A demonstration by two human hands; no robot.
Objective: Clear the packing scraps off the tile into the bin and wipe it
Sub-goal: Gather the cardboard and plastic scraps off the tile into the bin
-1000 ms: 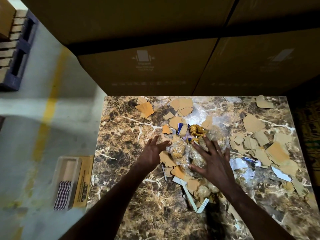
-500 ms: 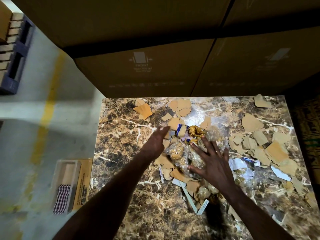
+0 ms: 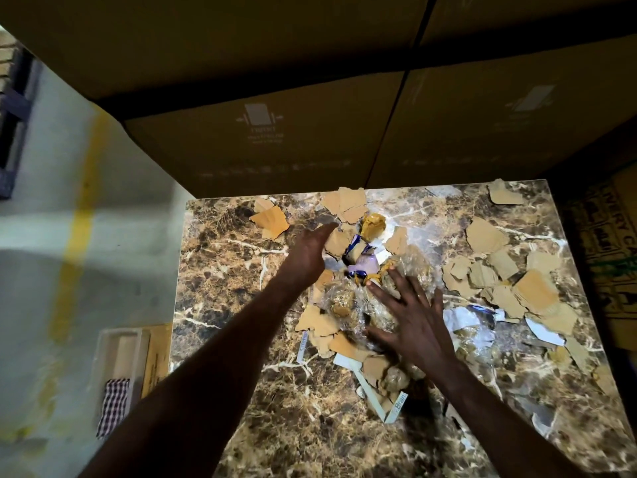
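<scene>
On the marbled tile (image 3: 241,339), cardboard and plastic scraps (image 3: 499,281) lie scattered, thickest at the centre. The right hand (image 3: 417,322) lies spread flat on the crinkled plastic; the left hand (image 3: 306,253), fingers straight, has reached farther out than before. Best rake far pieces inward into one heap before lifting toward the bin (image 3: 119,360) left.

Bin (image 3: 119,343) partly behind left forearm

Dim scene, glare on tile (image 3: 241,339), blurred left edge
</scene>
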